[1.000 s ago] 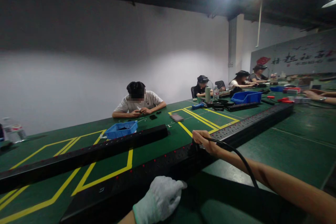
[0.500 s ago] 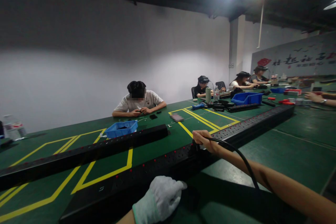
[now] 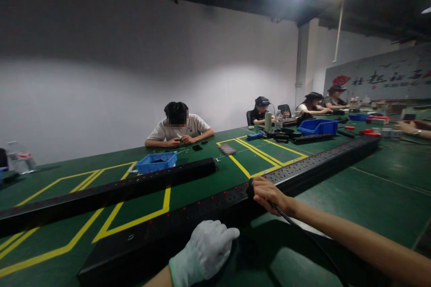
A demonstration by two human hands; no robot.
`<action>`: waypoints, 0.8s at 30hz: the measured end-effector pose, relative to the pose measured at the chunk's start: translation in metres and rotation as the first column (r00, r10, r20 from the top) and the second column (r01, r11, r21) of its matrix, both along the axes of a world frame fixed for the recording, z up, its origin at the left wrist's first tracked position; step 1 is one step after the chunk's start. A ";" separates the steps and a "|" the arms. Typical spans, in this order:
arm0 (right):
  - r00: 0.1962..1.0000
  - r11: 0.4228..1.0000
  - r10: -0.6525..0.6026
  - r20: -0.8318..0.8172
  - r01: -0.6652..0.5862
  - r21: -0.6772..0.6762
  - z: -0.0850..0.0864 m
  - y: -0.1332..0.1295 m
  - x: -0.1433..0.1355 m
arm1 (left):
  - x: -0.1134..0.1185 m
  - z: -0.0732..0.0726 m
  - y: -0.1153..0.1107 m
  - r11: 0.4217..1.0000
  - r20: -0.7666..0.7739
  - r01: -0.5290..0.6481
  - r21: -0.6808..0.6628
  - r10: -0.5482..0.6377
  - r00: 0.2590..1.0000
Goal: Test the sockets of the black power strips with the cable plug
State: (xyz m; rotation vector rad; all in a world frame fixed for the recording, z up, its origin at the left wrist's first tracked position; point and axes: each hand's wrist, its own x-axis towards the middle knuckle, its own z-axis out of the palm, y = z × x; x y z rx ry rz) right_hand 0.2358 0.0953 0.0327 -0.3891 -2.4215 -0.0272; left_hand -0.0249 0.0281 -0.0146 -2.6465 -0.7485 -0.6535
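A long black power strip (image 3: 202, 215), with rows of sockets and small red dots along its top, runs diagonally across the green table. My bare right hand (image 3: 269, 193) is closed around a black plug (image 3: 250, 188) at the strip's socket face; whether its pins sit in a socket is hidden. From this hand a black cable (image 3: 303, 228) trails down to the lower right. My left hand (image 3: 210, 249), in a white knitted glove, is at the strip's near side, fingers curled and one digit pointing right. Nothing shows in it.
A second black power strip (image 3: 111, 195) lies farther back on the left, beside a blue bin (image 3: 156, 162). Yellow tape lines (image 3: 134, 228) mark the table (image 3: 367, 197). Another person (image 3: 178, 128) sits opposite; several more work at the right, near a larger blue bin (image 3: 318, 127).
My right hand has turned and lowered slightly at the strip, and the cable's high arc has dropped below the forearm. My left hand has barely moved.
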 end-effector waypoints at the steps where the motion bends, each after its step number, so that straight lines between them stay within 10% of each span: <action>1: 0.999 1.000 0.011 0.042 -0.011 0.003 0.001 -0.001 0.002 | 0.002 0.004 -0.002 1.000 -0.004 -0.015 0.021 0.015 1.000; 5: 0.986 0.973 -0.039 -0.160 0.001 -0.232 0.007 0.004 -0.003 | 0.009 0.018 -0.008 0.998 0.043 0.001 0.066 -0.003 0.999; 8: 0.830 0.880 -0.254 -0.498 -0.015 -0.474 0.016 0.018 -0.016 | 0.011 0.021 -0.008 0.972 0.124 -0.022 0.233 -0.007 0.992; 13: 0.707 0.879 -0.291 -0.644 -0.069 -0.472 0.046 0.025 -0.035 | 0.008 0.017 -0.002 0.930 0.132 -0.205 0.306 0.172 0.976; 24: 0.990 0.933 -0.117 -0.074 0.085 -0.349 0.029 0.003 -0.050 | 0.008 0.005 0.001 0.915 0.153 -0.304 0.267 0.271 0.950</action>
